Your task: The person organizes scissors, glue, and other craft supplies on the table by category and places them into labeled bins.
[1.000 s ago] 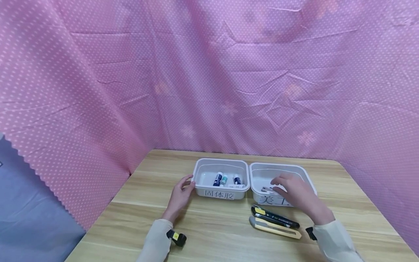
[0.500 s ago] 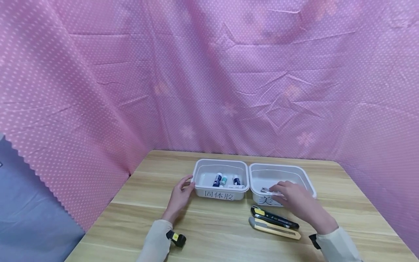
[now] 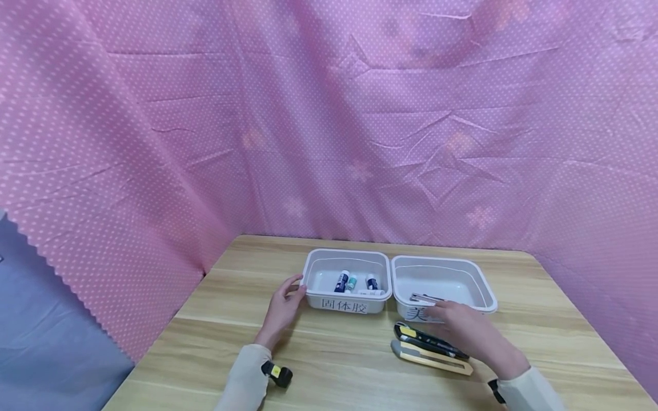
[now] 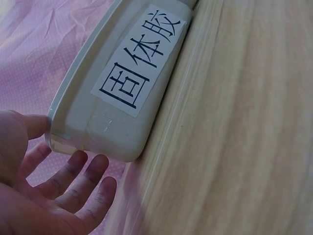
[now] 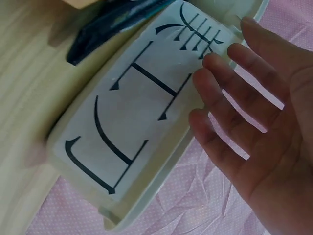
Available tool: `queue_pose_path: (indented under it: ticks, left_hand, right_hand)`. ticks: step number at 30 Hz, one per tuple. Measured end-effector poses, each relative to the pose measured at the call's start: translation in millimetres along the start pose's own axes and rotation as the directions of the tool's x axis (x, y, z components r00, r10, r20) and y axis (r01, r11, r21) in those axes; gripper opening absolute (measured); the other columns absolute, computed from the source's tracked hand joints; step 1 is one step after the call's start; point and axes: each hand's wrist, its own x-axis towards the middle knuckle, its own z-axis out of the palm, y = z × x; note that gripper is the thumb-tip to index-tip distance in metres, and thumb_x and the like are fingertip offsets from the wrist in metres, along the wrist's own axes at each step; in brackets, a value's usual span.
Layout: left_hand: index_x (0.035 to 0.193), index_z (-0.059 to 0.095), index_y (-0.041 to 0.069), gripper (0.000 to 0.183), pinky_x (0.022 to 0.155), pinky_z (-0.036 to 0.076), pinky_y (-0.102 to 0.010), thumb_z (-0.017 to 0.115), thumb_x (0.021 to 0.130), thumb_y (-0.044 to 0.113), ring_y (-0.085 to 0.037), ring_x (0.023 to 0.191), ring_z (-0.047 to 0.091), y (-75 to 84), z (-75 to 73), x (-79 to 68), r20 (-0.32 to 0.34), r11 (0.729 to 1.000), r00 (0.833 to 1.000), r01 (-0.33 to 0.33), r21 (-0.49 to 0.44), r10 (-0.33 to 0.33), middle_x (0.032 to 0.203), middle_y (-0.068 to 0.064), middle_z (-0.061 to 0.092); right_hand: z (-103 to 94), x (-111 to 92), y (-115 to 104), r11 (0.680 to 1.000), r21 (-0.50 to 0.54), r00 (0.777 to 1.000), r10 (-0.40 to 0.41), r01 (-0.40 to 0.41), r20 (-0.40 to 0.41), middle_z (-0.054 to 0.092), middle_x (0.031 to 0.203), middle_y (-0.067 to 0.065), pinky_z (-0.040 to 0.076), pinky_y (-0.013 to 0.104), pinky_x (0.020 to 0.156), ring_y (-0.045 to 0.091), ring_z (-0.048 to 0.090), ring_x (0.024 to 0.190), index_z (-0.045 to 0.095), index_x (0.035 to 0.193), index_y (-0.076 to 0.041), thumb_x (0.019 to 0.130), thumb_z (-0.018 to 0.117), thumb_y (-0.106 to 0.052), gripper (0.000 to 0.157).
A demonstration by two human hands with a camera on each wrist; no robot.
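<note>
My left hand [image 3: 284, 311] touches the left corner of a white plastic bin [image 3: 315, 268], its thumb at the rim and fingers loosely spread, as the left wrist view shows [image 4: 58, 196]. Several glue sticks [image 3: 341, 281] lie in that bin. My right hand [image 3: 465, 331] is at the front of the second white bin [image 3: 437, 261], with fingers extended and nothing held. Inside the second bin, a slim silvery item [image 3: 424, 298] lies along the front wall. Below the hand, a black utility knife [image 3: 429, 341] and a yellow utility knife [image 3: 432, 358] lie side by side on the table.
The bins stand side by side on a wood-grain table [image 3: 329, 365], each with a printed paper label [image 4: 139, 61] on its front. Pink dotted cloth [image 3: 360, 142] hangs behind the table and at its sides.
My right hand has left the inside of the right bin and come forward and down over its front rim towards the knives. The silvery item stays in the bin. My left hand has not moved.
</note>
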Motion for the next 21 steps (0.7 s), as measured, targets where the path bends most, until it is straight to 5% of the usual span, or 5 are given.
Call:
queue_pose_path:
  ticks: [12,21]
  left_hand:
    - [0.145,0.056,0.013,0.045,0.102,0.054,-0.047,0.063,0.103,0.029,-0.038,0.117,0.067,-1.8,-0.9,0.2,0.009,1.000,1.000,-0.006,0.004,0.006,0.129,-0.022,0.065]
    - [0.145,0.056,0.016,0.045,0.102,0.054,-0.046,0.062,0.103,0.031,-0.035,0.117,0.067,-1.8,-1.5,0.5,0.014,1.000,1.000,-0.002,0.004,0.002,0.129,-0.021,0.065]
  right_hand:
    - [8.3,-5,-2,1.000,-0.027,0.999,-0.002,0.003,0.043,0.077,0.107,-0.001,0.060,0.045,0.082,0.022,0.073,0.095,0.075,0.113,-0.017,0.079,0.087,-0.027,0.037]
    - [13.5,-13,-3,0.997,0.031,0.984,0.058,-0.064,0.166,0.076,0.102,-0.001,0.059,0.037,0.072,0.018,0.070,0.085,0.072,0.120,-0.015,0.082,0.083,-0.027,0.041]
